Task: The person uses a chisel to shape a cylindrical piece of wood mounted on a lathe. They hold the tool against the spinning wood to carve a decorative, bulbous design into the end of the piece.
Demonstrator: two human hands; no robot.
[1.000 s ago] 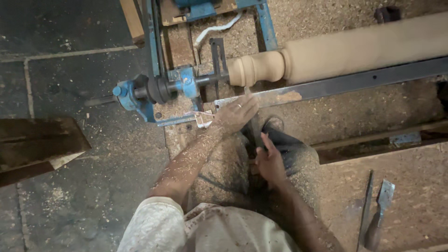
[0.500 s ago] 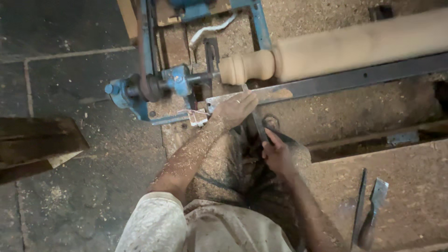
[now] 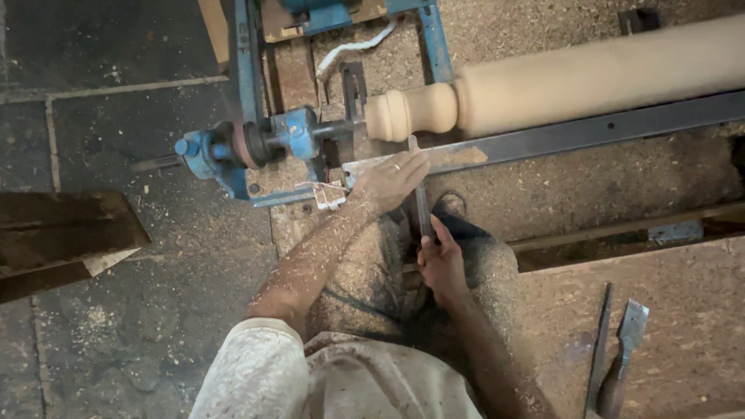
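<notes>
My left hand [image 3: 392, 180] presses the turning chisel [image 3: 421, 203] flat on the tool rest [image 3: 543, 140]; my right hand [image 3: 442, 264] is clenched round its handle. I should bring its tip gently against the wooden spindle [image 3: 497, 97] beads.

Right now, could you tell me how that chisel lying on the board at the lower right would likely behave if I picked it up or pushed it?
The chisel would probably feel stiff, since its blade looks like flat metal. Being flat, it should slide rather than roll. Sawdust covers the board, so it may slip easily.
</notes>
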